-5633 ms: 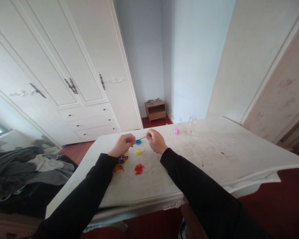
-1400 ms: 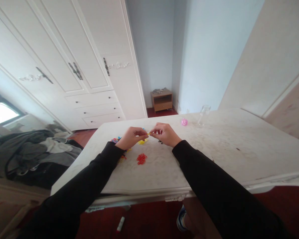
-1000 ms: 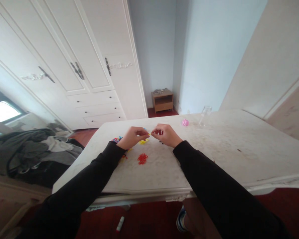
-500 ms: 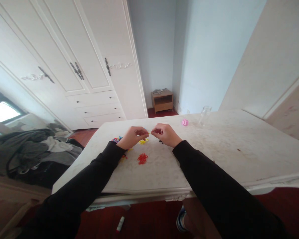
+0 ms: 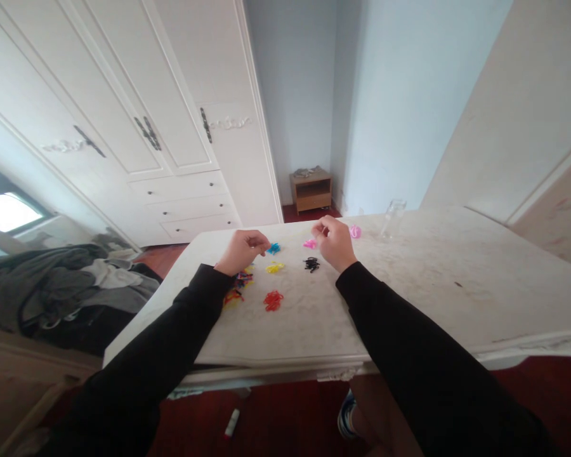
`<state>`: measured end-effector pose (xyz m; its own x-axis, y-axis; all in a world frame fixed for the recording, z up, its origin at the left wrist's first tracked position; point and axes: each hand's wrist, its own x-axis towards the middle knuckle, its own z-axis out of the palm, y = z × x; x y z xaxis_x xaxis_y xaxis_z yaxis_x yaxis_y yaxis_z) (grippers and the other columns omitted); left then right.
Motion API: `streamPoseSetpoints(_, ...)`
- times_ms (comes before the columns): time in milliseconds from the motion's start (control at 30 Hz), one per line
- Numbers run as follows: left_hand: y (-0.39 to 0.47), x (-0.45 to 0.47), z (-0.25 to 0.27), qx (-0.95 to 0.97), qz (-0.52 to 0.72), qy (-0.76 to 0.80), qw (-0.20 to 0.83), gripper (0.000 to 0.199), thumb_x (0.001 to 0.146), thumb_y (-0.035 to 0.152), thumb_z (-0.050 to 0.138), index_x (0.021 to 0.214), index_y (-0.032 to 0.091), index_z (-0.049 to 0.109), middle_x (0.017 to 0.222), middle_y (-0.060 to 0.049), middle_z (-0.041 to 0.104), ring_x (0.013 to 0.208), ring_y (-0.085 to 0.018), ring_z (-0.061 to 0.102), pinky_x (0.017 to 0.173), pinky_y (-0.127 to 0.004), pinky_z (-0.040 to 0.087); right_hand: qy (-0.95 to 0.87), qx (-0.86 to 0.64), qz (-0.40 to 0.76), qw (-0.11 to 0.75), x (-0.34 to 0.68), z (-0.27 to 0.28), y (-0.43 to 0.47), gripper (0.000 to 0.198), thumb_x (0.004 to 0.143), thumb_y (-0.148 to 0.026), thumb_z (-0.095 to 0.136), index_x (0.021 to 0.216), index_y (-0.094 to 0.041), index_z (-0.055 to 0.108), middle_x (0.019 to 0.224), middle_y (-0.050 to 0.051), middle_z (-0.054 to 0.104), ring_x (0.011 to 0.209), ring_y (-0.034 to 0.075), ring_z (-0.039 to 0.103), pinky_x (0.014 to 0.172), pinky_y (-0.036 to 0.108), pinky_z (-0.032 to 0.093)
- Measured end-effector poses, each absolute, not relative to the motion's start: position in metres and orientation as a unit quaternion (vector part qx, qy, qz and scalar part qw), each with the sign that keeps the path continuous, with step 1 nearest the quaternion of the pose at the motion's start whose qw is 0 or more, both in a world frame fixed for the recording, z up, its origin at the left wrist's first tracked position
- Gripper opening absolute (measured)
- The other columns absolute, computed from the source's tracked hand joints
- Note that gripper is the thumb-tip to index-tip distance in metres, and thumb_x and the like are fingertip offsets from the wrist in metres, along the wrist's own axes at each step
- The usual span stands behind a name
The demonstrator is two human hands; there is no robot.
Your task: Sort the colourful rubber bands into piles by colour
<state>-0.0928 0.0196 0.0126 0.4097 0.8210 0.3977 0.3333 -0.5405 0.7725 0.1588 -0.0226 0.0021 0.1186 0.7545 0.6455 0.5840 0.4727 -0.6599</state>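
Observation:
My left hand (image 5: 245,249) is above the table's left part, thumb and fingers pinched together beside a small pile of blue bands (image 5: 273,248). What it pinches, if anything, is too small to make out. Under its wrist lies a mixed heap of coloured bands (image 5: 235,292), partly hidden by the sleeve. My right hand (image 5: 335,242) has its fingers curled in by a pink pile of bands (image 5: 309,244); I cannot make out anything in them. Between and below the hands lie yellow bands (image 5: 275,268), black bands (image 5: 311,264) and red bands (image 5: 273,301).
On the worn white table (image 5: 400,298), a clear glass (image 5: 393,219) and a pink round object (image 5: 355,231) stand beyond my right hand. Dark clothes (image 5: 66,292) are heaped at the left. A white marker-like tube (image 5: 231,424) lies on the floor.
The hands were close together with a thin yellowish band between their fingertips. Now they are apart, the left slightly left, the right moved right and away, uncovering the blue, pink and black piles.

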Motion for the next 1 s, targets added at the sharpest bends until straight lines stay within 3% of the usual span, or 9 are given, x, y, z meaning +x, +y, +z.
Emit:
streamPoseSetpoints(167,0.011,-0.084,0.011,0.803,0.368,0.348,0.315,0.024,0.078,0.035,0.079,0.071,0.014,0.072,0.060,-0.004,0.070,0.054,-0.014,0.064,0.059,-0.025,0.053,-0.745,-0.431,0.131,0.493,0.145,-0.003,-0.025,0.014,0.087,-0.015,0.065,0.073,-0.018,0.065,0.076,0.001,0.063,0.069,0.015,0.054,0.068,0.029,0.038)
streamPoseSetpoints(467,0.027,-0.113,0.018,0.875,0.245,0.384,0.163,0.017,0.081,0.032,0.073,0.077,0.017,0.081,0.070,-0.004,0.076,0.063,-0.015,0.064,0.065,-0.026,0.049,-0.711,-0.441,0.138,0.530,0.148,-0.008,-0.022,0.011,0.086,-0.015,0.062,0.076,-0.018,0.066,0.072,0.000,0.062,0.068,0.014,0.055,0.067,0.028,0.039)
streamPoseSetpoints(767,0.031,-0.113,0.012,0.897,0.182,0.379,0.135,0.018,0.084,0.034,0.073,0.085,0.020,0.085,0.073,-0.004,0.077,0.065,-0.016,0.063,0.066,-0.027,0.046,-0.741,-0.429,0.120,0.503,0.146,-0.007,-0.024,0.012,0.085,-0.010,0.062,0.076,-0.017,0.066,0.073,0.000,0.060,0.068,0.014,0.054,0.068,0.028,0.039)
streamPoseSetpoints(900,0.028,-0.112,0.015,0.871,0.229,0.401,0.168,0.024,0.081,0.038,0.078,0.094,0.019,0.085,0.065,-0.002,0.073,0.058,-0.014,0.060,0.060,-0.025,0.045,-0.748,-0.432,0.122,0.489,0.146,-0.006,-0.025,0.013,0.085,-0.010,0.065,0.075,-0.016,0.067,0.072,0.000,0.060,0.067,0.014,0.053,0.067,0.028,0.039)
streamPoseSetpoints(1000,0.021,-0.106,0.015,0.851,0.264,0.382,0.246,0.037,0.080,0.040,0.081,0.110,0.017,0.081,0.072,-0.003,0.077,0.058,-0.014,0.064,0.061,-0.025,0.051,-0.768,-0.417,0.133,0.468,0.144,-0.006,-0.026,0.013,0.086,-0.011,0.068,0.074,-0.016,0.069,0.072,0.000,0.063,0.067,0.013,0.055,0.068,0.027,0.040)
